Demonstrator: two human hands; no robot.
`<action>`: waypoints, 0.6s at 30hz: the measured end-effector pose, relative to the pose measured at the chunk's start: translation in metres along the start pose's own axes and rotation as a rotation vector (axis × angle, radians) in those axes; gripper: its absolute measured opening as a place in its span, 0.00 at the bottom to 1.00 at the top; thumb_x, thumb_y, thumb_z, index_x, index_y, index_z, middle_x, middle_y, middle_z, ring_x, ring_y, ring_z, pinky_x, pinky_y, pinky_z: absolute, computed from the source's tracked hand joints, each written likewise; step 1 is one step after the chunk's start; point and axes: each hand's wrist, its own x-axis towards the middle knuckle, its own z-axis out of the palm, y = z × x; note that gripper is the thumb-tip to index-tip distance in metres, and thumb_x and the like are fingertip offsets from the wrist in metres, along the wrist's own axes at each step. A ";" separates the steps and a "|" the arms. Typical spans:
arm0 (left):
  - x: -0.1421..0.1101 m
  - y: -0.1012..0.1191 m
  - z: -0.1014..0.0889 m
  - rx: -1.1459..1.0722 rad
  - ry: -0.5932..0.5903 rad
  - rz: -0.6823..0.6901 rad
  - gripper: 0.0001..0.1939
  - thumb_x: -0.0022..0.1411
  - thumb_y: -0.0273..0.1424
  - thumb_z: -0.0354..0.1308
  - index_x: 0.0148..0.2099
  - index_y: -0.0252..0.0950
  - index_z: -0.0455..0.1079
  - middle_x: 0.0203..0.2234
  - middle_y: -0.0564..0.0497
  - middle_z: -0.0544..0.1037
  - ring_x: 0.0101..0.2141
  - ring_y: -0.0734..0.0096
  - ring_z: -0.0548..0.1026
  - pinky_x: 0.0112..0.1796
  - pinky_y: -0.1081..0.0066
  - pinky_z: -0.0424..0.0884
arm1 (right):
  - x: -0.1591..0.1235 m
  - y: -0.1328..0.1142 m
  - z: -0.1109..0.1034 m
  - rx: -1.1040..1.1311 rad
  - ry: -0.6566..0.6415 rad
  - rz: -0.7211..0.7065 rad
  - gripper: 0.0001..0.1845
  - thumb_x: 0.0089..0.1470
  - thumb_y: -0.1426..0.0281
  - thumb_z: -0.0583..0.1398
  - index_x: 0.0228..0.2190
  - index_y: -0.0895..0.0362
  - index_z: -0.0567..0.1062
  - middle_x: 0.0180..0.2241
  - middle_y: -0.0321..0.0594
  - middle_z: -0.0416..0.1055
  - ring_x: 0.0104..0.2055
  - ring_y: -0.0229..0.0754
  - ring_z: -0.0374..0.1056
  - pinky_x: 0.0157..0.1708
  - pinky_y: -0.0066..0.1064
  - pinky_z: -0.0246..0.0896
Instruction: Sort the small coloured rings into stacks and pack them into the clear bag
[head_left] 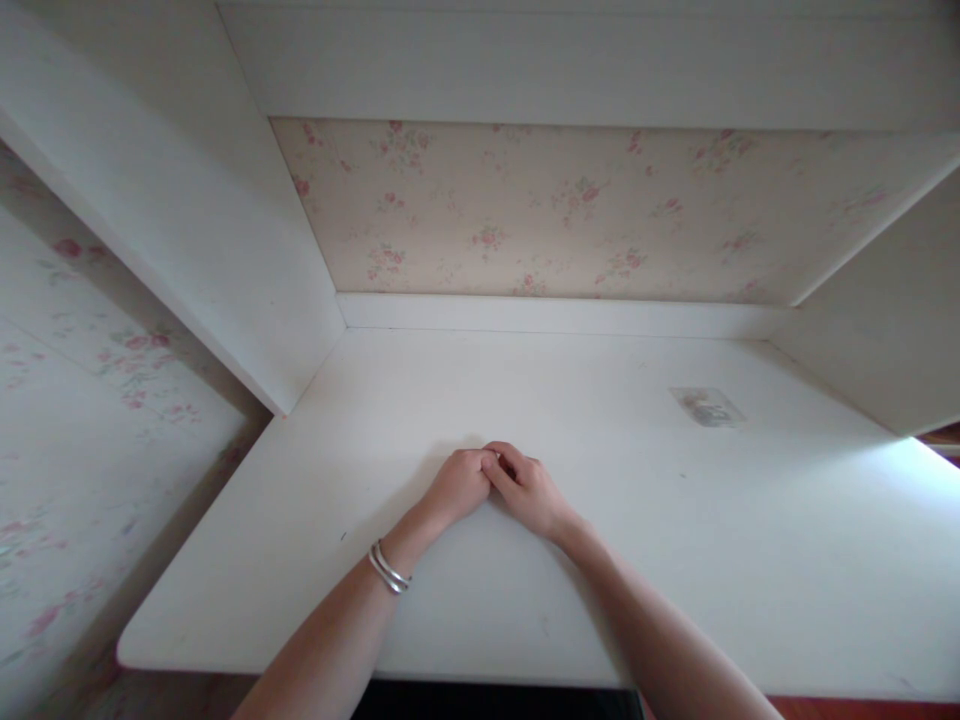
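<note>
Both my hands rest together on a white desk top (600, 520), near its middle. My left hand (459, 485) has its fingers curled under, and a silver bracelet (388, 568) sits on that wrist. My right hand (527, 490) is also curled, its fingertips touching those of the left hand. Whether anything is pinched between the fingers is hidden.
A small faded sticker (707, 407) lies flat on the desk at the back right. White side panels (202, 230) and an upper shelf (585, 60) box in the desk, with floral wallpaper (555, 210) behind. The desk's front edge (450, 672) is close to me.
</note>
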 end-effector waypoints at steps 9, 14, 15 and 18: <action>-0.001 0.000 0.000 -0.015 0.004 0.009 0.17 0.56 0.23 0.45 0.36 0.35 0.76 0.33 0.49 0.80 0.36 0.68 0.76 0.37 0.72 0.69 | 0.000 0.000 0.001 -0.009 0.008 0.004 0.18 0.60 0.58 0.49 0.42 0.54 0.71 0.29 0.37 0.72 0.31 0.37 0.67 0.32 0.28 0.59; 0.000 0.001 0.000 -0.042 -0.005 0.017 0.17 0.56 0.23 0.45 0.36 0.35 0.76 0.33 0.49 0.80 0.36 0.68 0.76 0.37 0.72 0.69 | 0.000 0.000 0.000 -0.017 0.006 0.007 0.18 0.60 0.57 0.49 0.43 0.54 0.71 0.30 0.37 0.72 0.31 0.37 0.67 0.32 0.28 0.58; 0.000 0.001 0.000 -0.044 -0.006 0.019 0.17 0.56 0.23 0.45 0.36 0.35 0.76 0.33 0.49 0.80 0.36 0.69 0.76 0.37 0.72 0.69 | 0.000 0.000 0.000 -0.018 0.004 0.008 0.18 0.60 0.57 0.49 0.43 0.54 0.70 0.30 0.37 0.72 0.31 0.37 0.67 0.32 0.28 0.58; 0.000 0.001 0.000 -0.037 -0.006 0.014 0.17 0.56 0.22 0.45 0.36 0.35 0.76 0.33 0.49 0.80 0.36 0.69 0.76 0.37 0.73 0.69 | 0.000 0.000 0.000 -0.020 0.001 0.009 0.18 0.60 0.58 0.49 0.42 0.54 0.70 0.29 0.37 0.72 0.31 0.37 0.67 0.32 0.28 0.58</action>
